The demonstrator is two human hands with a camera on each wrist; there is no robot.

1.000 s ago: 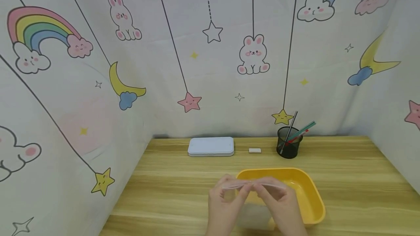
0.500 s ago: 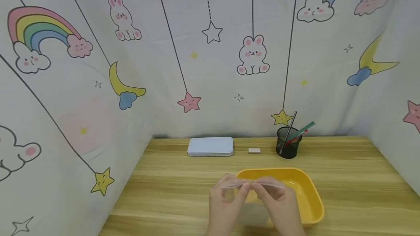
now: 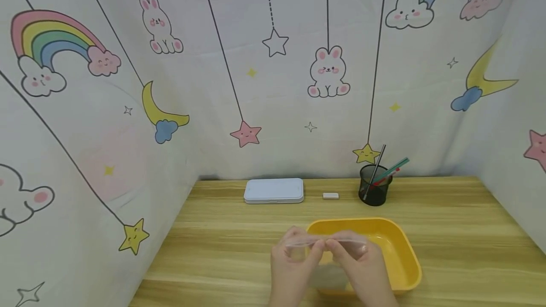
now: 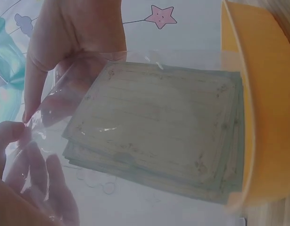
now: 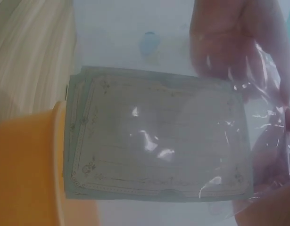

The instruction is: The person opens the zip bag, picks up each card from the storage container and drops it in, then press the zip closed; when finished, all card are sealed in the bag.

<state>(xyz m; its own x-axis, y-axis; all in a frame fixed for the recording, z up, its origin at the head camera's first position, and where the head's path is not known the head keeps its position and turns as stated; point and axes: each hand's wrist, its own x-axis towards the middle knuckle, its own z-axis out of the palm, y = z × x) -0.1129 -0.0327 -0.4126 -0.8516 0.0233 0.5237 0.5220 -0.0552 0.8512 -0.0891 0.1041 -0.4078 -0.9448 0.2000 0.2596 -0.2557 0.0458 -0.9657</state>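
My left hand (image 3: 294,257) and right hand (image 3: 362,259) meet at the thumbs and pinch the upper edge of a clear plastic bag (image 3: 298,240). The bag stretches sideways between them. Inside it lies a small stack of cards (image 4: 159,127), pale with green-grey borders, ruled lines and ornate corners. The cards (image 5: 159,136) sit slightly fanned and hang below my fingers. In the head view, they show dimly between my wrists, overlapping a yellow basin (image 3: 407,255). Glare covers parts of the plastic in the right wrist view.
Along the back of the wooden table (image 3: 213,240) stand a white flat case (image 3: 274,191), a small white eraser (image 3: 330,196) and a black mesh pen cup (image 3: 375,188) with several pencils or pens. A printed curtain (image 3: 273,89) closes the back and sides.
The cards in the bag have risen slightly in the head view, with more of the basin's near rim showing below. The bag's upper edge has tilted a little; both hands keep their pinch.
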